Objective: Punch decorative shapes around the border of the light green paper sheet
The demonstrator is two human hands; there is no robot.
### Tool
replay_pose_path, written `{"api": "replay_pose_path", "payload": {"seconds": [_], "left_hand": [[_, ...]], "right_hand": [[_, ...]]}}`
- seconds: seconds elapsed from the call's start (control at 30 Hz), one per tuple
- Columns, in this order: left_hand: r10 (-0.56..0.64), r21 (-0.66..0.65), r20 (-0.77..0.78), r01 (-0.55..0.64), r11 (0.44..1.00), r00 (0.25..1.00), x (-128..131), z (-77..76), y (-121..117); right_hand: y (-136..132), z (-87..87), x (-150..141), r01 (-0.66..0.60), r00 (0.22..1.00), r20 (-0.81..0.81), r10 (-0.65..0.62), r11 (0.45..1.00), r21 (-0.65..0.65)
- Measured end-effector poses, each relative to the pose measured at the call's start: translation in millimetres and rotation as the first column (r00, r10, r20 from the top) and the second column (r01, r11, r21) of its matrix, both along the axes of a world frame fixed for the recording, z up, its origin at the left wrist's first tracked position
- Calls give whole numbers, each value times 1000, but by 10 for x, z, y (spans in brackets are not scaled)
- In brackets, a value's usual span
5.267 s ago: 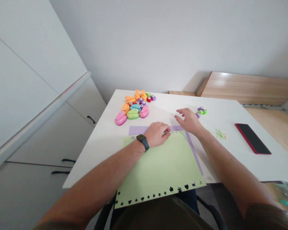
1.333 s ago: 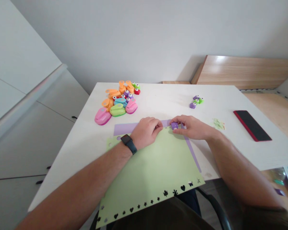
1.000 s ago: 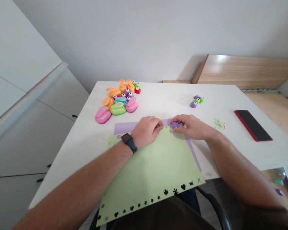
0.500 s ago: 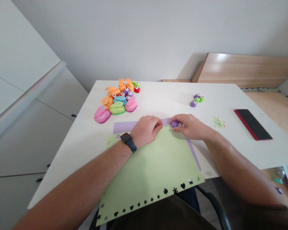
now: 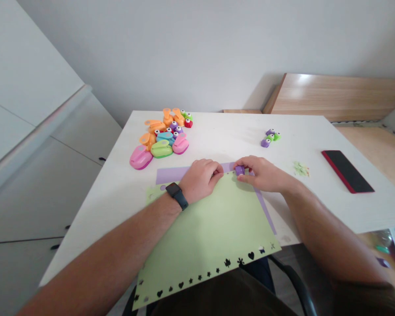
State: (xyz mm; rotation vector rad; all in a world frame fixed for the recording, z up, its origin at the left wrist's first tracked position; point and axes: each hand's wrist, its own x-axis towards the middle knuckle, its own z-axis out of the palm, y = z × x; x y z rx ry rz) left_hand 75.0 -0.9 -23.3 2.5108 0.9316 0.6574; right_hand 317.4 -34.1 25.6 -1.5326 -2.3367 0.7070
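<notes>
A sheet of light green paper (image 5: 210, 224) with shapes cut along its near edge lies over a purple sheet (image 5: 173, 175) and overhangs the table's front. At the far edge of the green paper, my left hand (image 5: 202, 177) has its thumb and fingers pinched together on the sheet. My right hand (image 5: 258, 173) grips a small purple craft punch (image 5: 239, 170) between thumb and fingers. That punch sits at the same far edge, just right of my left hand. A few small cut holes show between the two hands.
Several colourful craft punches (image 5: 161, 149) are grouped at the back left of the white table (image 5: 224, 136). A few small purple and green punches (image 5: 270, 137) stand at the back right. Pale green paper cutouts (image 5: 301, 168) and a black-and-red phone-like object (image 5: 347, 171) lie on the right.
The purple punch in my right hand is turned or tilted very slightly. My left hand and the green paper stay in place.
</notes>
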Motion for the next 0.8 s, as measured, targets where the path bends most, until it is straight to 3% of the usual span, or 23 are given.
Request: {"api": "replay_pose_path", "payload": {"seconds": [0.23,0.63,0.8], "left_hand": [[3,0,16,-3,1000,1000,1,-3,-5],[5,-12,25,-5,1000,1000,5,6,-7],[-2,-8,26,2,1000,1000,-2,8,-8]], "right_hand": [[14,5,113,19,997,-79,-22,999,-36],[87,11,257,261,914,-282,-291,955,-141],[125,-9,358,304,885,-319,-338,940,-153]]}}
